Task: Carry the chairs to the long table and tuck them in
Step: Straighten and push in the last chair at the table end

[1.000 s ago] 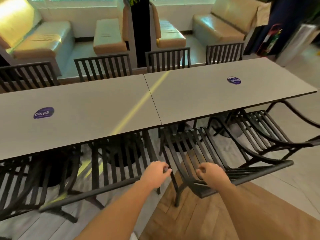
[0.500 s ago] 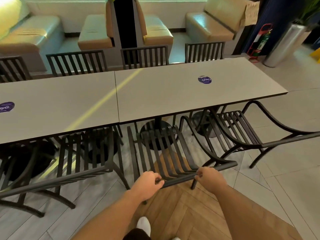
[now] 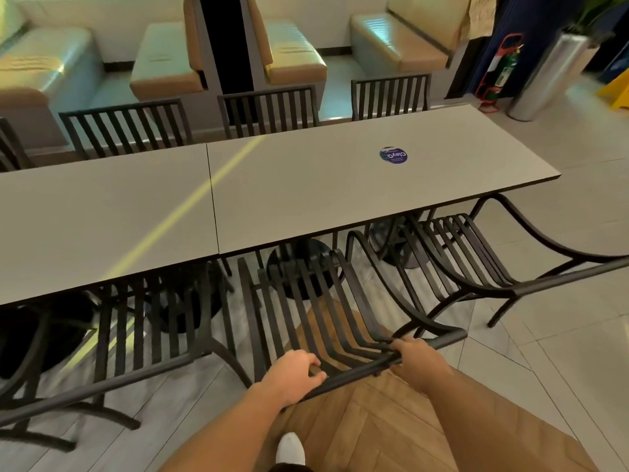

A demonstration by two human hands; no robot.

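Note:
A long grey table (image 3: 306,185) made of two tops runs across the view. Right in front of me stands a black slatted metal chair (image 3: 306,301), its seat front under the table's near edge. My left hand (image 3: 294,371) grips the left end of its top back rail. My right hand (image 3: 413,357) grips the same rail further right. The rail slopes up to the right. A second black chair (image 3: 476,257) stands to the right, partly under the table end, and a third black chair (image 3: 143,321) is to the left.
Several black chairs (image 3: 269,107) line the table's far side, with tan booth sofas (image 3: 163,63) behind. At the far right stand a red fire extinguisher (image 3: 500,69), a steel planter (image 3: 548,73) and a yellow floor sign (image 3: 616,93). My white shoe (image 3: 290,449) shows below.
The view has shifted right along the table and pulled back a little. Both hands keep hold of the chair's back rail, and the chair sits squarer to the table.

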